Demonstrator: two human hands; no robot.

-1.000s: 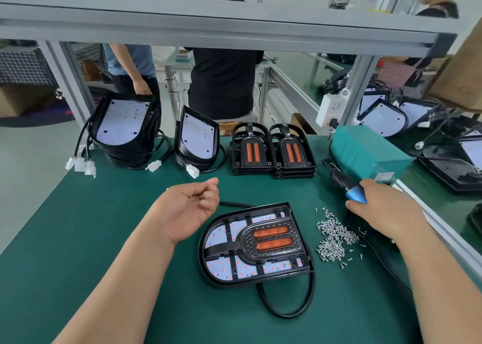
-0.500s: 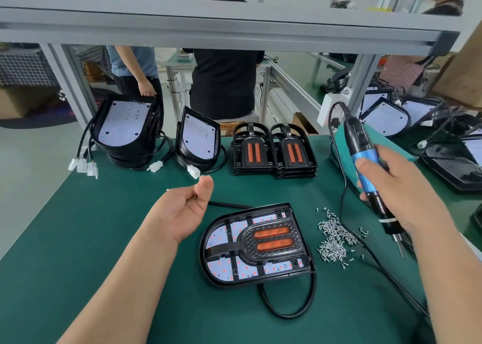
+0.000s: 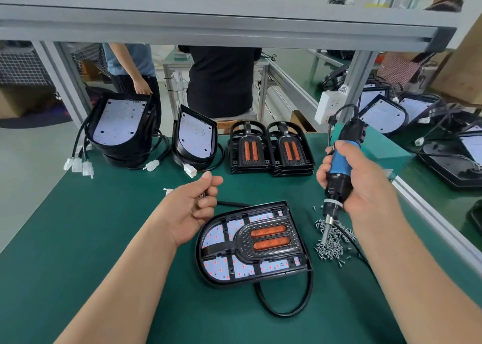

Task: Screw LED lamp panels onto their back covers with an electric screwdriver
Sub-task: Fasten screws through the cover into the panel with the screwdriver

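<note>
A black lamp assembly (image 3: pixel 271 263), its white LED panel under a back cover with two orange strips, lies flat on the green mat (image 3: pixel 78 239); its black cable (image 3: pixel 284 309) loops in front. My left hand (image 3: pixel 193 210) hovers just left of it, fingers curled round something small, apparently screws, mostly hidden. My right hand (image 3: pixel 365 187) grips the blue-and-black electric screwdriver (image 3: pixel 339 166) upright. Its bit points down into the pile of loose screws (image 3: pixel 332 244) to the right of the lamp.
Stacks of LED panels (image 3: pixel 122 124) with white plugs stand at the back left, and two stacks of back covers (image 3: pixel 271 150) at the back middle. A teal power box (image 3: pixel 386 145) sits behind my right hand. More lamps (image 3: pixel 443 140) lie beyond the right rail. People stand behind the frame.
My right hand picked the screwdriver up from beside the teal box, swung it upright and lowered its bit into the screw pile. My left hand curled its fingers tighter and stayed in place.
</note>
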